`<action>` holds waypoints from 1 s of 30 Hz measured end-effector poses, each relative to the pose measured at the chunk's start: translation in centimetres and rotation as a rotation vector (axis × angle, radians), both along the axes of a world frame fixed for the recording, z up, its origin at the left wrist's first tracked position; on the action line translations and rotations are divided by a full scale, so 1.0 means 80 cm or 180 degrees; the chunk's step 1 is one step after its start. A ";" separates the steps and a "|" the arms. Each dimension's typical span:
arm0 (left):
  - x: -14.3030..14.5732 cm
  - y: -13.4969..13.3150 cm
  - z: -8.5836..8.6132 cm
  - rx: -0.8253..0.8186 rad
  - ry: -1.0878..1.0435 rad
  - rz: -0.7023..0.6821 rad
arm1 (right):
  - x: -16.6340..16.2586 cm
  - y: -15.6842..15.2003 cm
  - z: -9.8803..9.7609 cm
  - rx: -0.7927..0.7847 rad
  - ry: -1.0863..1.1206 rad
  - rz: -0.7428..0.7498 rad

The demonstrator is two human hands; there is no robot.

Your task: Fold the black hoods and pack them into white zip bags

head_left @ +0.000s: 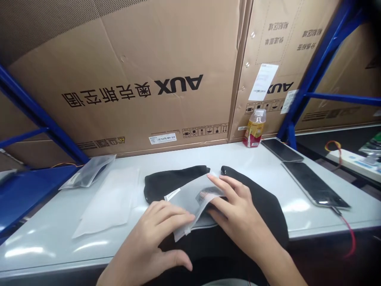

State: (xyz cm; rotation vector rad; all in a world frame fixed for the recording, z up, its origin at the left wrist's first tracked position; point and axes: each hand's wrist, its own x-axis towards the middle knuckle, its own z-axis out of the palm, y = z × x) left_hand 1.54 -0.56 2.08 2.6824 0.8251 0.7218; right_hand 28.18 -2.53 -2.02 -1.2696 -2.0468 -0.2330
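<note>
Near the desk's [44,246] front edge, a frosted plastic bag [193,202] lying across black cloth [175,182], under both hands: left hand [154,234] open, fingers flat on the bag's near corner; right hand [235,210] half-curled over its top, grip impossible to tell. Toward the desk's left end, a flat frosted sheet [104,202] and a small filled bag [87,171]; toward the right end, two dark glass panels [314,184]; at the back edge, a plastic drink bottle [254,129].
</note>
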 end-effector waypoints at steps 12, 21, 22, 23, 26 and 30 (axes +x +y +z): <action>0.051 0.051 0.029 -0.1293 0.0576 0.1131 | 0.016 -0.003 0.000 -0.0213 0.1909 0.0983; -0.061 0.053 0.050 0.0214 -0.0117 0.2366 | 0.025 -0.021 0.016 -0.0284 0.4099 0.0660; -0.086 0.056 0.048 0.0544 -0.0072 0.2639 | 0.026 -0.022 0.018 -0.0451 0.4218 0.0406; -0.110 0.059 0.044 0.0699 0.0061 0.2854 | 0.026 -0.021 0.019 -0.0655 0.4303 0.0173; -0.169 0.072 0.015 0.0550 0.0530 0.3159 | 0.026 -0.017 0.018 -0.1265 0.4470 -0.0086; -0.203 0.089 -0.041 0.0196 0.1021 0.2915 | 0.032 -0.004 0.004 -0.1532 0.4481 -0.0006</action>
